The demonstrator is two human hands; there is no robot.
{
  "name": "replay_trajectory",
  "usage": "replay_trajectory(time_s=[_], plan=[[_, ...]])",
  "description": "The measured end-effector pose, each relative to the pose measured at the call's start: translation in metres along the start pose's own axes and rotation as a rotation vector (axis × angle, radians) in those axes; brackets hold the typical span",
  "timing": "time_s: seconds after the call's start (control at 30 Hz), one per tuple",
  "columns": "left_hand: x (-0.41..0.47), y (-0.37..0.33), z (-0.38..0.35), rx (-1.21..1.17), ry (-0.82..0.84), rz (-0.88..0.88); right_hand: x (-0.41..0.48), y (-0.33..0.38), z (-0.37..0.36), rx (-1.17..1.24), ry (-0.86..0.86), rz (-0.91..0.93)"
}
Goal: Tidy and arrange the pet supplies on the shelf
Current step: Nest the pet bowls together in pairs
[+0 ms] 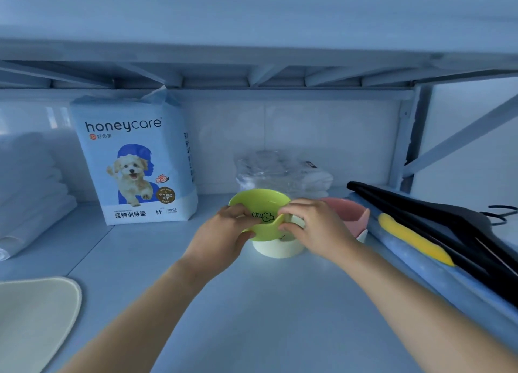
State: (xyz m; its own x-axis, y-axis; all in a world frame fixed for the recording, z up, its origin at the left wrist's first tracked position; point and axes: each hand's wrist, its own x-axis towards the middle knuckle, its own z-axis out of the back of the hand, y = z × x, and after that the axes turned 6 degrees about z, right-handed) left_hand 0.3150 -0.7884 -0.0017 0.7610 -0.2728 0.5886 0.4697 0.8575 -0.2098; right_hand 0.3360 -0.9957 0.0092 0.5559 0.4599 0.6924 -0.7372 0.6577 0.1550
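Though hands (224,231) half-hide it, bowl (260,201) seems tilted.

Pale metal shelf (252,302), seemingly tiled wall (322,137) behind

One wide-angle camera on the person's head faces forward and down into the shelf (280,302), close beneath the upper board (252,50).

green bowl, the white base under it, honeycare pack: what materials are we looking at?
The green bowl is smooth and evenly coloured with a crisp black printed drawing, so glazed ceramic or hard plastic; the look leaves it open. The white base is thick-walled and duller, probably one of the same two. The honeycare pack is thin printed plastic film, crinkled at its top seal.
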Motion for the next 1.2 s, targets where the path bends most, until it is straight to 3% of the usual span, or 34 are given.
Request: replay_trajectory(time_s=[0.4, 0.6, 0.73, 1.03, 1.2], plan=[[0.025, -0.021, -0.034, 0.080, 0.022, -0.005, -0.011, -0.047, -0.001, 0.002, -0.037, 0.008], [0.023, -0.023, -0.043, -0.009, -0.116, -0.029, -0.015, -0.054, -0.009, 0.004, -0.121, 0.026], [0.017, -0.015, -0.053, -0.205, -0.232, 0.052, -0.013, -0.055, -0.011, 0.015, -0.140, 0.046], [0.001, 0.003, -0.077, -0.362, -0.069, 0.312, -0.013, -0.052, -0.009, -0.016, -0.168, 0.086], [-0.002, 0.003, -0.084, -0.378, -0.037, 0.335, -0.014, -0.053, -0.010, -0.007, -0.155, 0.083]])
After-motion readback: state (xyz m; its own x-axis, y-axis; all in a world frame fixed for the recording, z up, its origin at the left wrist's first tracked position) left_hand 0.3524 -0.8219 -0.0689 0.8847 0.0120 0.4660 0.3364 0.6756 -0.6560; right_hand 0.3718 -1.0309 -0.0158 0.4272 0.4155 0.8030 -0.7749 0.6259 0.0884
